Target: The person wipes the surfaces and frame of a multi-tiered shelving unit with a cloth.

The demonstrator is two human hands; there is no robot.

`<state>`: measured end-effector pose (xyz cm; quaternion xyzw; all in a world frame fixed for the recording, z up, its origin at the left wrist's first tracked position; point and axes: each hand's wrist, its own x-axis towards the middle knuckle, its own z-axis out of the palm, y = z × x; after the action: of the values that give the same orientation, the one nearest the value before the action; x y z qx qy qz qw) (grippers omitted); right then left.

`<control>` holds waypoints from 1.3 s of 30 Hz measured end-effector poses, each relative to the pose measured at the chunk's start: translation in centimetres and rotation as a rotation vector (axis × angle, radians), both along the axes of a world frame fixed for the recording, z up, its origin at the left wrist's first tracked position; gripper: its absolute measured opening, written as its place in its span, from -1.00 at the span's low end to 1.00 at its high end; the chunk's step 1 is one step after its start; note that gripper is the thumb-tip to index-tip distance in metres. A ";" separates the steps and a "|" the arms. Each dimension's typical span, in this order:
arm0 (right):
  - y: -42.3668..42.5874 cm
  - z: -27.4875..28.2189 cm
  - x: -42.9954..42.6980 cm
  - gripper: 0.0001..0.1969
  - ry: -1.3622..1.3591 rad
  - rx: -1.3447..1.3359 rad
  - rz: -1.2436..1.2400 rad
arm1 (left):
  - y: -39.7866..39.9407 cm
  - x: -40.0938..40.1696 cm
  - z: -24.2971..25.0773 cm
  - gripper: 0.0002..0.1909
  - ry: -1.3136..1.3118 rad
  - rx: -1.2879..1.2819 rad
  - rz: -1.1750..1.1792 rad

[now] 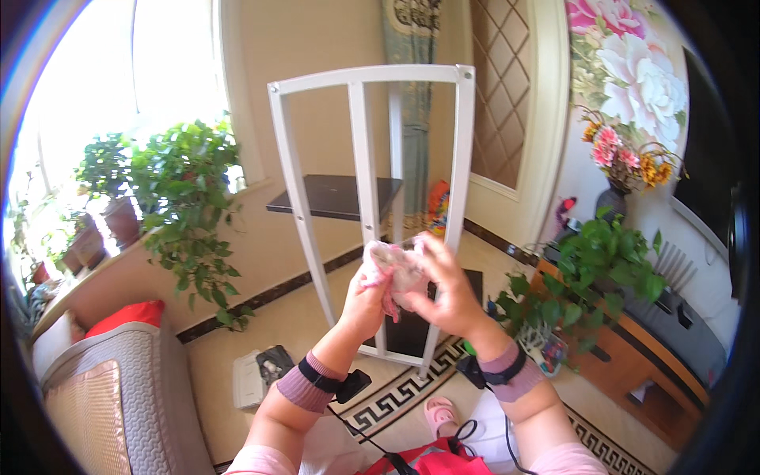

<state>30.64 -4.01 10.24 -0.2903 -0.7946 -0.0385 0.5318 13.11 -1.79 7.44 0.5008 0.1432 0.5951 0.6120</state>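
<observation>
A crumpled pink and white cloth (389, 270) is bunched up between my two hands at the middle of the head view. My left hand (363, 306) grips its lower left side. On the other side my right hand (448, 291) has its fingers and thumb around the cloth's edge. Just beyond the hands stands a tall white metal rack frame (362, 148), with bolts along its uprights. It carries a dark shelf board (338, 196) at mid-height and another dark board (409, 332) low down, partly hidden by my hands.
Left are potted plants (184, 172) on a windowsill and a grey padded sofa (142, 386). A white box (246, 380) sits on the floor. A wooden TV cabinet (629, 356) with a leafy plant (570, 279) and a flower vase (611, 202) stands right. Cords hang from my wrist straps.
</observation>
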 end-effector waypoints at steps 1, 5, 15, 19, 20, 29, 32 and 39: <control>0.8 -0.1 0.7 -0.47 0.101 0.003 0.021 | -0.1 0.0 1.2 -0.58 -0.118 0.003 0.101; 4.0 -0.9 2.7 -0.48 0.421 -0.061 -0.177 | 4.2 -5.2 6.9 -0.58 0.028 0.163 0.500; 10.8 -5.2 2.3 -0.83 0.703 -0.391 0.137 | 18.5 -14.5 24.6 -0.33 0.829 0.481 1.276; 9.8 -4.3 2.1 -0.80 0.667 -0.252 0.027 | 16.4 -11.0 24.2 -0.25 1.178 0.611 1.492; 9.7 -4.1 2.1 -0.80 0.669 -0.238 0.026 | 16.4 -11.5 24.5 -0.22 1.180 0.617 1.463; 9.9 -4.3 2.3 -0.84 0.704 -0.279 0.057 | 12.4 -3.5 26.3 -0.37 1.002 1.192 0.991; 10.0 -4.6 2.2 -0.83 0.714 -0.314 0.070 | 12.3 -3.4 26.8 -0.38 1.029 1.512 1.111; 9.8 -4.3 2.3 -0.82 0.674 -0.263 0.065 | 17.5 -16.5 27.9 -0.40 1.247 1.355 1.349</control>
<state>32.94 5.78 5.93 -0.3272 -0.5818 0.1787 0.7229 -3.42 15.75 35.34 0.7575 0.3114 0.4049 -0.4065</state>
